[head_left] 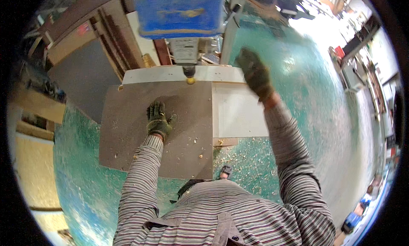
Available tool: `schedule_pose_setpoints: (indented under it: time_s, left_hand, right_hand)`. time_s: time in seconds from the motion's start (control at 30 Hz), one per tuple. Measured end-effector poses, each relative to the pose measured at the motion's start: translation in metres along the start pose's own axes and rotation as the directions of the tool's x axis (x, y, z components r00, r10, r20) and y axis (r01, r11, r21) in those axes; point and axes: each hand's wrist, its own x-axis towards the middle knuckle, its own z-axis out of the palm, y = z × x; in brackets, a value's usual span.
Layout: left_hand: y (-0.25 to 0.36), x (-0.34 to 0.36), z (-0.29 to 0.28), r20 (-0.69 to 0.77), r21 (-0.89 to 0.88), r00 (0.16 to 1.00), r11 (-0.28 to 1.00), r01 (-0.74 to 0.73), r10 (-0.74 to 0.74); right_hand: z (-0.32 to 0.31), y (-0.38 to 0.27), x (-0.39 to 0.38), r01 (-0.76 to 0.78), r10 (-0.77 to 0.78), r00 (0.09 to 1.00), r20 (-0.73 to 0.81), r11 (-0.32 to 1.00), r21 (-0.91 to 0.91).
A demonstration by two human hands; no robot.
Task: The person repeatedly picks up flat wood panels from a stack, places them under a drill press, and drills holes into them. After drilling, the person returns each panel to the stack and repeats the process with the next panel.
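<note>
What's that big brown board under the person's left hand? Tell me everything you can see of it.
The board is a flat, roughly rectangular, grey-brown panel, perhaps faced wood. It lies flat, its far edge along a pale strip, its right edge beside a white surface. A small round, light-coloured spot marks its far left corner; wood chips are scattered over it. The gloved left hand rests palm down on it. Its underside is hidden.
</note>
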Motion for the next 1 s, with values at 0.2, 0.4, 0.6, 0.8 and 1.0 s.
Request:
schedule_pose_setpoints:
  time_s: [0.2, 0.4, 0.6, 0.8, 1.0]
  left_hand:
    - [0.002, -0.004, -0.011, -0.013, -0.052, 1.000, 0.999, 0.010, -0.011]
    - [0.001, -0.004, -0.007, -0.054, -0.132, 0.998, 0.991, 0.016, -0.023]
    - [0.003, -0.004, -0.010, -0.089, -0.177, 0.995, 0.983, 0.039, -0.055]
    - [0.003, -0.005, -0.016, -0.055, -0.182, 0.997, 0.982, 0.048, -0.058]
    - [0.004, -0.002, -0.011, -0.061, -0.132, 0.996, 0.990, 0.057, -0.065]
  right_hand:
    - [0.029, 0.041, 0.195, 0.244, -0.131, 0.967, 0.216, 0.714, -0.656]
    - [0.012, -0.006, 0.222, 0.699, 0.145, 0.575, 0.805, 0.424, -0.575]
    - [-0.017, -0.080, 0.139, -0.629, 0.720, 0.029, 0.694, 0.552, -0.547]
    - [0.034, -0.062, 0.067, -0.896, 0.766, 0.204, 0.610, 0.397, -0.199]
    - [0.036, -0.003, 0.030, -0.527, 0.602, 0.412, 0.683, 0.769, -0.360]
